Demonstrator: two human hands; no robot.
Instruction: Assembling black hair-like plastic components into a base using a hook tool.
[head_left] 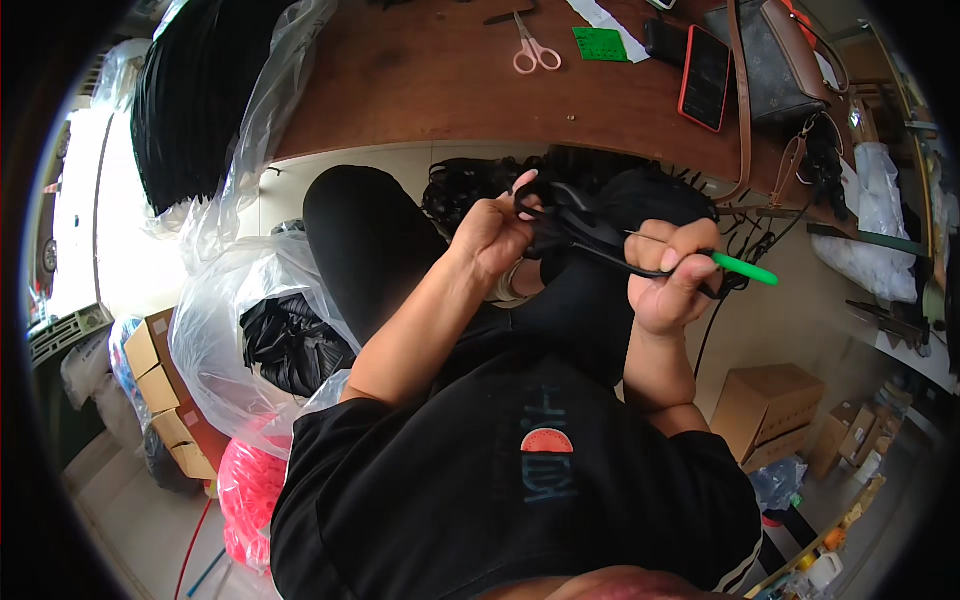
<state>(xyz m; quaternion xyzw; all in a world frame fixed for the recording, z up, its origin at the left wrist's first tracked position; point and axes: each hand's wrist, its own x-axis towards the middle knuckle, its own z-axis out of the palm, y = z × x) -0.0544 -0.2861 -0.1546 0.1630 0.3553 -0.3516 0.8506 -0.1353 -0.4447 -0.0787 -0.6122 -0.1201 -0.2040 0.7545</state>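
My left hand (492, 235) pinches a bundle of black hair-like strands (560, 215) at the centre of the frame, fingers closed on it; my right hand (668, 285) is closed around a thin green-handled hook needle (745, 267), just right of centre. The needle's long axis runs nearly level, tilted slightly; the green handle points toward the right edge of the frame, the fine metal shaft toward my left hand; whether its tip is inside the strands I cannot tell. To do this step well, I judge: keep the left pinch firm and close to the working point; keep the strands taut between both hands; drive the needle along its own axis, not sideways. The brown wooden table (420, 80), upper frame, carries pink-handled scissors (535, 48).
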